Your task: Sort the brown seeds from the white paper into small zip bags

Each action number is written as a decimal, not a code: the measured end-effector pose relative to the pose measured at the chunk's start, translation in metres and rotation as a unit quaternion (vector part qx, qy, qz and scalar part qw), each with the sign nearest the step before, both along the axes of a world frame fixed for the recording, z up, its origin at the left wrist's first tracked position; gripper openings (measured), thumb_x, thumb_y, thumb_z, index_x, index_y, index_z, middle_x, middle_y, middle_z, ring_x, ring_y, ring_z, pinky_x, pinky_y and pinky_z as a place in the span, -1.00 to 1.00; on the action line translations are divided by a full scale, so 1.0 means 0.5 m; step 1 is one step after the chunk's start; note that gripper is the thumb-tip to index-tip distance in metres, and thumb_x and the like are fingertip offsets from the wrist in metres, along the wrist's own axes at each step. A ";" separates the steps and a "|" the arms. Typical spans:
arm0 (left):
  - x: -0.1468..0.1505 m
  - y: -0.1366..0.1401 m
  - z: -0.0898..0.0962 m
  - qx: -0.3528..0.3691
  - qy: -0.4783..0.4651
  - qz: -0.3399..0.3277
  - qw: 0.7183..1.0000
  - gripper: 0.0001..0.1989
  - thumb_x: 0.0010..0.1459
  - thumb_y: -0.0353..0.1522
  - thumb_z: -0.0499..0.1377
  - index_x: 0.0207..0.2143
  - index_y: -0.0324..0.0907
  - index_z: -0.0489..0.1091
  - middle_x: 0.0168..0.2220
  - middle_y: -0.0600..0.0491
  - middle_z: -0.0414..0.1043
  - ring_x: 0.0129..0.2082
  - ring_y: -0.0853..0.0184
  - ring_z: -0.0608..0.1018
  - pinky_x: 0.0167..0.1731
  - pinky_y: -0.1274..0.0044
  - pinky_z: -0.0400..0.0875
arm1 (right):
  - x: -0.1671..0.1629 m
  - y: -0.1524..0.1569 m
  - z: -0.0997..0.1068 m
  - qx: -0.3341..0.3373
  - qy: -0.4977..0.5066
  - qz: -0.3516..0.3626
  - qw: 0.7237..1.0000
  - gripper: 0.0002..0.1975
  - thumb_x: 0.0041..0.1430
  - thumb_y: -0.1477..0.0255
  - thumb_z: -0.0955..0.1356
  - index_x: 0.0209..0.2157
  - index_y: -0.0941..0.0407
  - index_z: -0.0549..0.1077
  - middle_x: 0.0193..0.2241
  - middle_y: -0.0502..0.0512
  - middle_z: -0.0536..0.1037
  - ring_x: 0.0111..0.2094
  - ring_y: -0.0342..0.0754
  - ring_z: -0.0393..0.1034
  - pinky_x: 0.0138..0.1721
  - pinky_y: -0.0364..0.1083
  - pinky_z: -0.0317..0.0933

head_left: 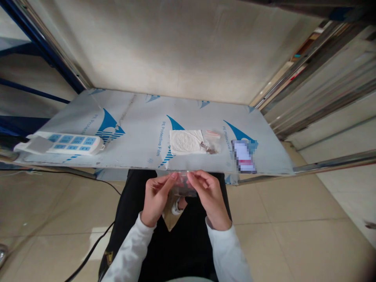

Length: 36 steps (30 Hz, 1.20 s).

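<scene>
By the table, my left hand and right hand pinch a clear bag along its top, seemingly keeping it taut

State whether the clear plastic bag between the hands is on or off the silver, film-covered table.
Off: the left hand and right hand hold the bag in front of the table.

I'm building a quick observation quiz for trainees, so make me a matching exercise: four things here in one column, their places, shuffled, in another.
Things:
1. power strip
2. white pad
3. phone
4. nearer bag

Places:
A. nearest the right end of the table
B. between the left hand and right hand
C. nearest the table's left end
D. near the table's middle

Pairs: 1-C, 2-D, 3-A, 4-B
</scene>
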<state>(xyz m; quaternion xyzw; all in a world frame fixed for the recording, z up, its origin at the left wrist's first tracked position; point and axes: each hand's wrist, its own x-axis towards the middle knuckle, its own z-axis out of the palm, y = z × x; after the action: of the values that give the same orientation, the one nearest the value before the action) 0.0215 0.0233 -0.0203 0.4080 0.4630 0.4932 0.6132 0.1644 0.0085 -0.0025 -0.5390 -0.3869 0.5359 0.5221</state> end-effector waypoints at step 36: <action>-0.027 0.030 -0.007 0.021 0.143 0.057 0.988 -0.64 0.12 -0.15 0.16 -0.17 -0.21 0.50 -0.34 0.02 0.56 -0.39 0.37 0.50 -0.30 0.58 0.37 | 0.374 0.426 -0.132 -0.020 -0.614 0.114 0.780 -0.80 -0.14 0.32 0.48 -0.58 0.16 0.50 -0.55 0.08 0.54 -0.44 -0.06 0.40 -0.34 -0.16 0.18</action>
<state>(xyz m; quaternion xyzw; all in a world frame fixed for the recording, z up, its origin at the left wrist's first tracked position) 0.0081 0.0383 -0.0238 0.4603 0.5581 0.4731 0.5028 0.3515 0.2216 -0.0686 -0.7160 -0.6737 0.1545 0.0979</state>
